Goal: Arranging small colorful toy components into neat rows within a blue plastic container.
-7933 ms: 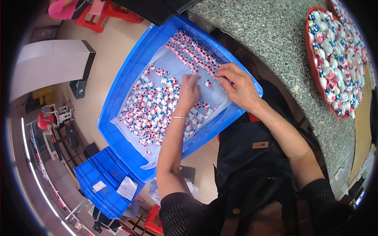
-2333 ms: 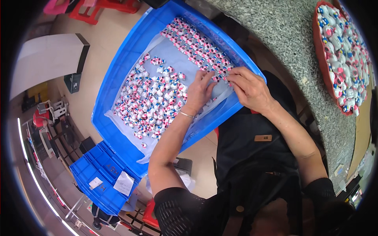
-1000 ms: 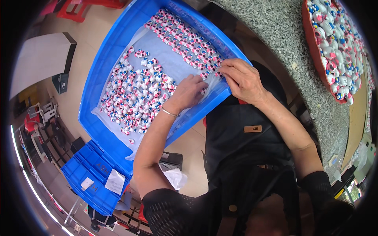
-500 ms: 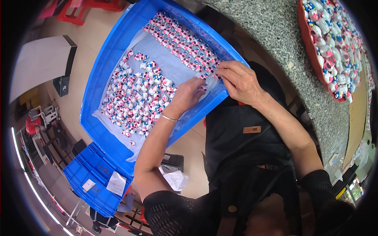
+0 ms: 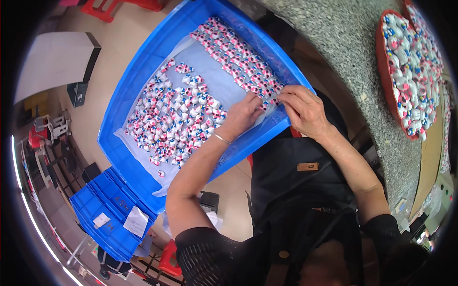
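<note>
A blue plastic crate (image 5: 119,88) lined with a thin white sheet (image 5: 217,71) holds many small pink, white and blue figurines. Several are laid in neat rows (image 5: 243,59) along its far right side; the others lie in a loose heap (image 5: 176,117) on the left. My left hand (image 5: 242,116), with a bangle on its wrist, is closed on a small figurine (image 5: 263,106) near the rows' near end. Across from it, my right hand (image 5: 305,112) reaches over the crate's near right wall, thumb and fingers pinched at the last figurines; what they grip is hidden.
To the right is a speckled stone counter (image 5: 334,57) bearing a red tray (image 5: 385,71) heaped with similar figurines. A folded blue crate (image 5: 102,202) with paper labels stands at lower left. A red stool (image 5: 102,12) is at upper left. My dark apron (image 5: 286,190) covers my lap.
My left hand has moved closer to my right hand with the figurine at its fingertips. The crate and the red tray appear lower and further right as the view has shifted slightly.
</note>
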Demonstrator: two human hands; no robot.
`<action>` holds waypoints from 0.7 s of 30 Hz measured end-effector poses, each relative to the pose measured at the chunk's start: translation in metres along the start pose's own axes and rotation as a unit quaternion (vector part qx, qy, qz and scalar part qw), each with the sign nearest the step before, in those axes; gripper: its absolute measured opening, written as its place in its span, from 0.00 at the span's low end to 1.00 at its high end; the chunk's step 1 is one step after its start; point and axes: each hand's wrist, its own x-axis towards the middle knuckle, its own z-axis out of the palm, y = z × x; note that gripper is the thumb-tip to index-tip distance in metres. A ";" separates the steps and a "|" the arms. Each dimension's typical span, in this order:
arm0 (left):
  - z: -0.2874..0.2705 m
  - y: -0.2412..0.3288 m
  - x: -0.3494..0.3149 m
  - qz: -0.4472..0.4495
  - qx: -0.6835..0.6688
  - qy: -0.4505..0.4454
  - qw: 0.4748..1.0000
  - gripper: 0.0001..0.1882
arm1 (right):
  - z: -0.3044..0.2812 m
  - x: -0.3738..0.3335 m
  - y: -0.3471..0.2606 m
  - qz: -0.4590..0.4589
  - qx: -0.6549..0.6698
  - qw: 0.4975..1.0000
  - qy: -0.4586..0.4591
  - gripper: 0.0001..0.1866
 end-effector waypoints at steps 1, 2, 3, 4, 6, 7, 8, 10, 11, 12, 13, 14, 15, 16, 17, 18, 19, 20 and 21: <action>0.002 0.001 0.001 0.028 -0.004 0.007 1.000 0.15 | -0.001 0.002 -0.002 0.011 -0.006 1.000 -0.008 0.11; 0.002 0.002 0.003 0.048 -0.001 0.012 0.999 0.15 | -0.002 0.005 -0.005 0.018 -0.011 1.000 -0.010 0.10; 0.000 0.002 0.002 0.046 -0.004 0.004 0.999 0.16 | -0.005 0.007 -0.009 0.035 -0.003 0.999 -0.033 0.11; -0.004 0.002 0.001 0.062 -0.016 0.017 0.998 0.15 | -0.006 0.010 -0.014 0.020 0.002 0.999 -0.037 0.11; -0.022 -0.004 -0.006 0.053 -0.016 0.061 0.997 0.13 | -0.010 0.015 -0.024 0.091 0.018 0.993 -0.080 0.11; -0.035 -0.011 -0.008 0.047 -0.009 0.064 0.997 0.13 | -0.010 0.018 -0.028 0.107 0.026 0.987 -0.119 0.12; -0.053 -0.023 -0.012 0.002 0.040 0.121 0.992 0.11 | -0.005 0.024 -0.030 0.098 0.025 0.988 -0.119 0.12; -0.087 -0.047 -0.017 -0.062 0.121 0.205 0.969 0.08 | 0.008 0.036 -0.034 0.055 0.018 0.979 -0.197 0.12; -0.102 -0.060 -0.016 -0.065 0.151 0.211 0.964 0.08 | 0.020 0.045 -0.034 0.031 0.016 0.975 -0.220 0.12; -0.111 -0.071 -0.013 -0.066 0.180 0.221 0.956 0.07 | 0.034 0.055 -0.032 0.021 0.010 0.976 -0.217 0.12; -0.117 -0.080 -0.007 -0.062 0.180 0.227 0.955 0.07 | 0.049 0.067 -0.030 0.006 0.030 0.973 -0.228 0.12; -0.123 -0.089 -0.001 -0.085 0.199 0.233 0.948 0.08 | 0.063 0.078 -0.028 -0.009 0.049 0.970 -0.236 0.11; -0.126 -0.096 0.004 -0.109 0.217 0.239 0.940 0.08 | 0.077 0.088 -0.026 -0.014 0.044 0.970 -0.240 0.11; -0.128 -0.101 0.009 -0.106 0.215 0.246 0.939 0.08 | 0.090 0.098 -0.022 -0.005 0.049 0.969 -0.243 0.11; -0.128 -0.105 0.014 -0.120 0.241 0.218 0.938 0.09 | 0.101 0.105 -0.019 0.002 0.054 0.969 -0.239 0.11; -0.129 -0.109 0.020 -0.133 0.266 0.186 0.936 0.10 | 0.110 0.112 -0.014 0.001 0.045 0.968 -0.246 0.11; -0.131 -0.113 0.024 -0.133 0.273 0.159 0.940 0.12 | 0.118 0.117 -0.009 0.002 0.044 0.969 -0.245 0.11; -0.132 -0.115 0.027 -0.131 0.271 0.165 0.939 0.12 | 0.125 0.121 -0.003 0.001 0.042 0.970 -0.239 0.11; -0.134 -0.116 0.029 -0.142 0.282 0.140 0.939 0.12 | 0.131 0.124 0.004 0.009 0.029 0.969 -0.246 0.11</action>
